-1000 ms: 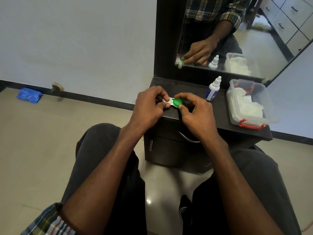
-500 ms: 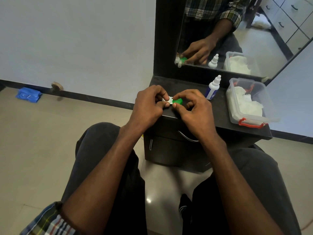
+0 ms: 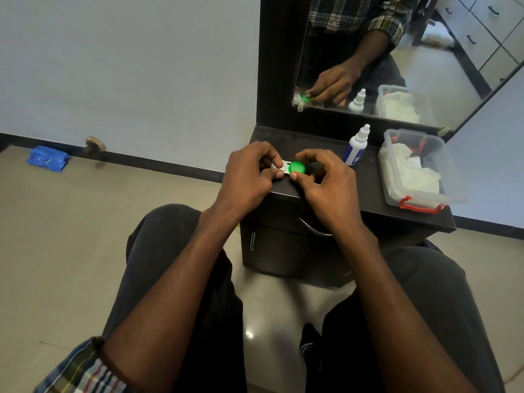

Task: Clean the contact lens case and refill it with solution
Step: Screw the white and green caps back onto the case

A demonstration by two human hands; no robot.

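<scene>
A small white contact lens case [image 3: 279, 167] with a green cap [image 3: 297, 167] on its right well sits between both hands, over the left front part of the dark dresser top [image 3: 365, 191]. My left hand [image 3: 249, 177] pinches the white left end between thumb and fingers. My right hand [image 3: 326, 180] curls round the green cap, thumb at its near edge and index finger behind it. A white solution bottle [image 3: 355, 147] with a blue label stands upright just right of my right hand.
A clear plastic box [image 3: 419, 199] with red clips and white tissue inside stands at the dresser's right end. A mirror [image 3: 397, 52] rises behind the top. My knees flank the dresser drawers. A blue packet [image 3: 46, 158] lies on the floor at left.
The right hand's fingers have shifted round the green cap, which shows more fully now than half a second ago. The left hand keeps its hold on the white end.
</scene>
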